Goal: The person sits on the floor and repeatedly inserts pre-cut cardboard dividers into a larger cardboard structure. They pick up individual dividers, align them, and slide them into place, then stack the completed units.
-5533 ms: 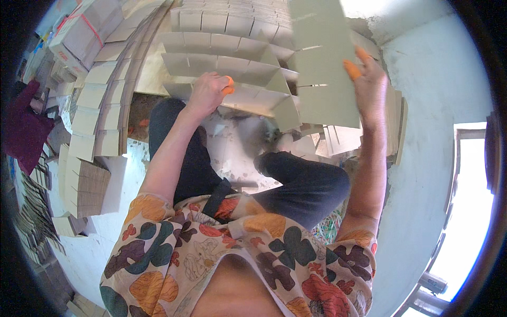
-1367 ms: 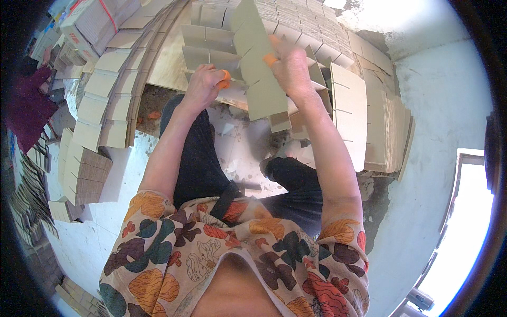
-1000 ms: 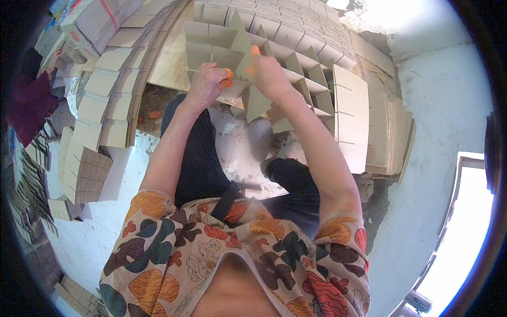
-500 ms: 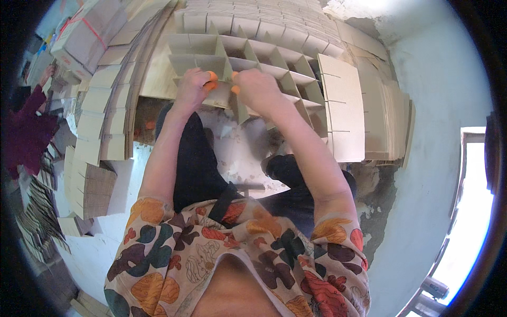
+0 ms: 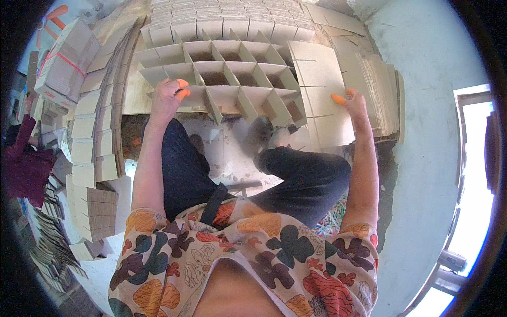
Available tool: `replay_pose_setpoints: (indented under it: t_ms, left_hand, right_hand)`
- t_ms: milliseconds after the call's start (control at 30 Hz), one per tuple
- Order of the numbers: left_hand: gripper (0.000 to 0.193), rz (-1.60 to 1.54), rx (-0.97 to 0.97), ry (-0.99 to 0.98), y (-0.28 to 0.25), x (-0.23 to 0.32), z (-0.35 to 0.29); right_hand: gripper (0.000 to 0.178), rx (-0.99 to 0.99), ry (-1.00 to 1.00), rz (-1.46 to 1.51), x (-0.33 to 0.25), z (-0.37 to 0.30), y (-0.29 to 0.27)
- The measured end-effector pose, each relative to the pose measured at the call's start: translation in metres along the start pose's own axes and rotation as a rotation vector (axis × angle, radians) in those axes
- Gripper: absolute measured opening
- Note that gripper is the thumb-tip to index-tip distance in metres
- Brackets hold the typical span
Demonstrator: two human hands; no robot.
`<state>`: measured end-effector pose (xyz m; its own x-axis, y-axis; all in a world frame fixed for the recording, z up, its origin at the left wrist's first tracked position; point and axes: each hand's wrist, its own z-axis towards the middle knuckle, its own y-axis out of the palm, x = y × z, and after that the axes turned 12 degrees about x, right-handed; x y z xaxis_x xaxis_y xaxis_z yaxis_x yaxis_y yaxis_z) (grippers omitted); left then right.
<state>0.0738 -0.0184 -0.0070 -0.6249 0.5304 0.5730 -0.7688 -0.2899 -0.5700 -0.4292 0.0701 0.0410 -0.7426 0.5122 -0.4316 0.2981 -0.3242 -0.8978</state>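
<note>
"Where do we see the left hand (image 5: 168, 99)?"

"At 10 o'clock. Its grip is pressed together, pinching the top of the card grid (image 5: 223, 99) near the left end. We find the grid at 12 o'clock, standing on the wooden counter (image 5: 131, 98)."

"And the right hand (image 5: 358, 108)?"

"We spot it at 2 o'clock, at the right edge of a flat card (image 5: 319, 108) with slits. An orange finger cover (image 5: 338, 99) touches the card. We can't tell if this grip pinches it or just rests there."

"What is new for us?"

"Half a second ago, we saw both hands close together at the grid. Now the right one is well apart, over at the flat card. The left one is still at the grid."

"What can't we see well?"

"The left hand hides the card under it. Near the middle, we can't make out a dark blurry shape (image 5: 259, 134). At 9 o'clock, the black rim cuts off a person in dark red (image 5: 29, 174)."
</note>
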Motion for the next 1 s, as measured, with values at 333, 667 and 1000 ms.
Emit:
replay_pose_setpoints:
  t_ms: [333,667,1000]
  left_hand:
    - [0.019,0.034,-0.025,-0.001,0.000,-0.005,-0.002]
    - [0.030,0.056,0.067,0.067,-0.012,-0.007,-0.008]
    - [0.030,0.247,0.080,0.081,-0.059,-0.018,-0.011]
  right_hand:
    - [0.025,0.018,0.290,0.665,0.039,0.013,-0.007]
    - [0.037,0.167,-0.020,0.835,-0.090,-0.020,-0.078]
    - [0.028,0.018,-0.637,0.639,-0.293,-0.096,0.024]
